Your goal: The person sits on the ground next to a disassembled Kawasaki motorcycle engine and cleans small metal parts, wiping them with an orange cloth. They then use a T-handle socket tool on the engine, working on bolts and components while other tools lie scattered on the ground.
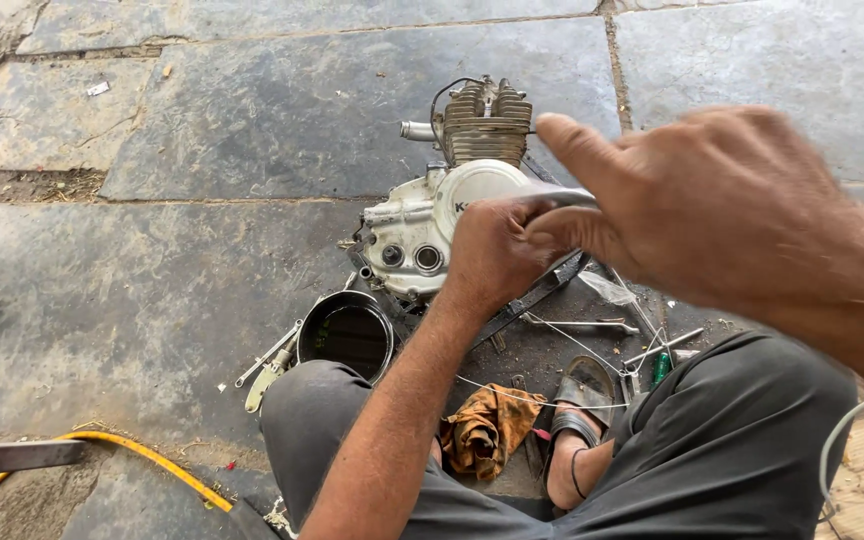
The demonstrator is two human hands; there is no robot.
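While both hands grip clenched on a tool, engine sits beside pan.

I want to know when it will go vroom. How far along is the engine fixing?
Done: the engine is out of any bike and sits on the stone floor, tools and a black pot beside it. In hand: the left hand rests on its side cover, the right hand alongside. Left: the cover looks closed; inside is hidden.
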